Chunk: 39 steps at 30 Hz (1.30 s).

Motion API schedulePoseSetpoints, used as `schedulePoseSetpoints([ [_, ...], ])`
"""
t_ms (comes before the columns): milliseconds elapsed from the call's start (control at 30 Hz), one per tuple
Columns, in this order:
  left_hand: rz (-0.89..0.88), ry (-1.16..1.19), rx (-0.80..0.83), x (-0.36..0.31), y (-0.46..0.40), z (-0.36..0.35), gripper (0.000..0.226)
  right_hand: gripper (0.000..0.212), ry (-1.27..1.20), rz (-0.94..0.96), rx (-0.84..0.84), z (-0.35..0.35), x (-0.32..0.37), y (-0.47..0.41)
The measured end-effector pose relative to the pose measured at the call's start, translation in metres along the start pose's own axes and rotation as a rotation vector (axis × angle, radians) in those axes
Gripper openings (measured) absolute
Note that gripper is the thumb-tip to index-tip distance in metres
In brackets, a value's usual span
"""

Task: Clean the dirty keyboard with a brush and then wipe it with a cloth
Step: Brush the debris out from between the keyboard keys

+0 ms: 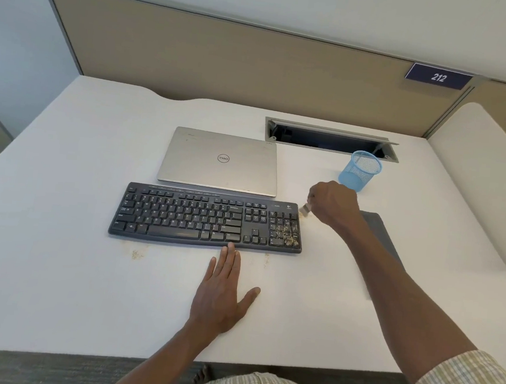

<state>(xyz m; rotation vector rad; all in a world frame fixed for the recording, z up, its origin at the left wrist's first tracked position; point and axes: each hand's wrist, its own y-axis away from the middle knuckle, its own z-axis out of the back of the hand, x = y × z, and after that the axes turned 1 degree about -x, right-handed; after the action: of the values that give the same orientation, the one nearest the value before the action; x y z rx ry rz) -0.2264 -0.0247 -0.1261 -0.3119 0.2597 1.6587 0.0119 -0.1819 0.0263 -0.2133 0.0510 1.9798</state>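
A black keyboard (pixel 206 217) lies across the white desk (pixel 55 266), with pale crumbs stuck on its number pad at the right end. My right hand (pixel 333 203) grips a small brush (pixel 304 211), whose bristles point down just off the keyboard's top right corner. My left hand (pixel 221 290) lies flat on the desk with straight fingers, the fingertips touching the keyboard's front edge. A dark grey cloth (pixel 378 230) lies on the desk to the right, partly hidden under my right forearm.
A shut silver laptop (pixel 221 160) sits right behind the keyboard. A blue mesh cup (pixel 360 170) stands behind my right hand, in front of an open cable slot (pixel 330 135). Crumbs (pixel 136 254) dot the desk in front of the keyboard. A partition closes the back.
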Motion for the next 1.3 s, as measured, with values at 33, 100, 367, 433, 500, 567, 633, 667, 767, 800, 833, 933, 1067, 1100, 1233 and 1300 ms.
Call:
schedulePoseSetpoints([
  [33, 0.0, 0.002, -0.003, 0.0, 0.0, 0.0, 0.089, 0.019, -0.09, -0.047, -0.011, -0.002, 0.003, 0.002],
  [100, -0.002, 0.002, 0.003, -0.001, 0.0, 0.0, 0.089, 0.024, -0.272, -0.119, -0.015, -0.008, 0.009, 0.007],
  [367, 0.019, -0.014, 0.023, -0.002, 0.0, 0.001, 0.091, 0.024, -0.592, -0.361, 0.112, -0.037, 0.003, 0.026],
  [433, 0.025, -0.014, 0.022, -0.002, -0.001, 0.002, 0.092, 0.022, -0.612, -0.402, 0.079, -0.033, -0.002, 0.027],
  [500, 0.03, -0.022, 0.039, 0.0, -0.001, 0.001, 0.093, 0.021, -0.65, -0.44, 0.033, -0.03, -0.002, 0.023],
  [567, 0.036, -0.029, 0.044, -0.001, -0.001, 0.001, 0.094, 0.021, -0.651, -0.436, 0.045, -0.031, 0.0, 0.023],
  [633, 0.038, -0.031, 0.039, -0.002, -0.001, 0.001, 0.094, 0.017, -0.591, -0.4, 0.12, -0.036, 0.0, 0.029],
  [667, 0.04, -0.032, 0.041, -0.002, -0.001, 0.001, 0.094, 0.017, -0.561, -0.384, 0.145, -0.037, -0.003, 0.032],
  [767, 0.049, -0.043, 0.037, -0.003, -0.002, 0.002, 0.095, 0.029, -0.542, -0.379, 0.098, -0.029, -0.013, 0.036],
  [800, 0.049, -0.047, 0.04, -0.003, -0.002, 0.003, 0.096, 0.034, -0.568, -0.388, 0.064, -0.026, -0.014, 0.035],
  [833, 0.048, -0.05, 0.046, -0.003, -0.003, 0.003, 0.096, 0.037, -0.61, -0.396, 0.044, -0.024, -0.013, 0.035],
  [933, 0.054, -0.043, 0.031, -0.003, -0.002, 0.003, 0.097, 0.037, -0.684, -0.431, 0.063, -0.031, -0.011, 0.038],
  [1067, 0.059, -0.031, 0.039, -0.003, -0.001, 0.0, 0.098, 0.024, -0.521, -0.401, 0.052, -0.044, -0.025, 0.054],
  [1100, 0.059, -0.025, 0.035, -0.003, -0.001, 0.001, 0.097, 0.023, -0.535, -0.412, 0.013, -0.044, -0.027, 0.054],
  [1233, 0.048, -0.036, 0.046, -0.002, -0.002, 0.002, 0.095, 0.024, -0.618, -0.448, -0.073, -0.041, -0.019, 0.038],
  [1300, 0.046, -0.026, 0.04, -0.002, -0.001, 0.002, 0.094, 0.023, -0.603, -0.43, -0.006, -0.043, -0.014, 0.035],
])
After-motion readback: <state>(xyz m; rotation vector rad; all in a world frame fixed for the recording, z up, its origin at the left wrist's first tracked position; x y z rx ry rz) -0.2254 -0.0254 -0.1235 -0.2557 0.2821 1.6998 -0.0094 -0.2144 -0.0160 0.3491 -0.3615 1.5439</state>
